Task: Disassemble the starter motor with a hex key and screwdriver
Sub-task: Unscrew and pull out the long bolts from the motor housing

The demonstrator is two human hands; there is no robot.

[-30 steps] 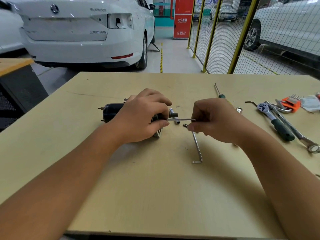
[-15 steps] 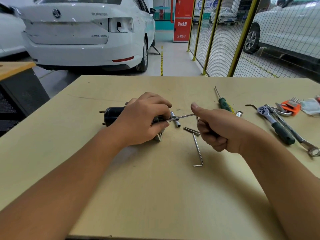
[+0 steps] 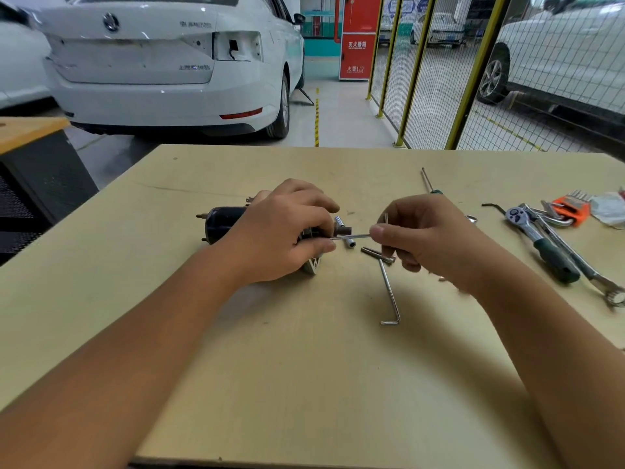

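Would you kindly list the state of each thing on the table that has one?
starter motor: lying on its side, gripped by left hand.
hex key: pinched by right hand, tip at the motor.
second hex key: lying loose.
ratchet: lying unused.
screwdriver: lying unused.

The starter motor [image 3: 223,226] is a dark cylinder lying on its side near the middle of the wooden table [image 3: 304,384], terminal studs pointing toward the left edge, its silver end bracket toward the right. A thin silver hex key [image 3: 351,236] runs level into that right end. The green-handled screwdriver [image 3: 429,182] lies toward the far edge, partly hidden, its shaft pointing away.
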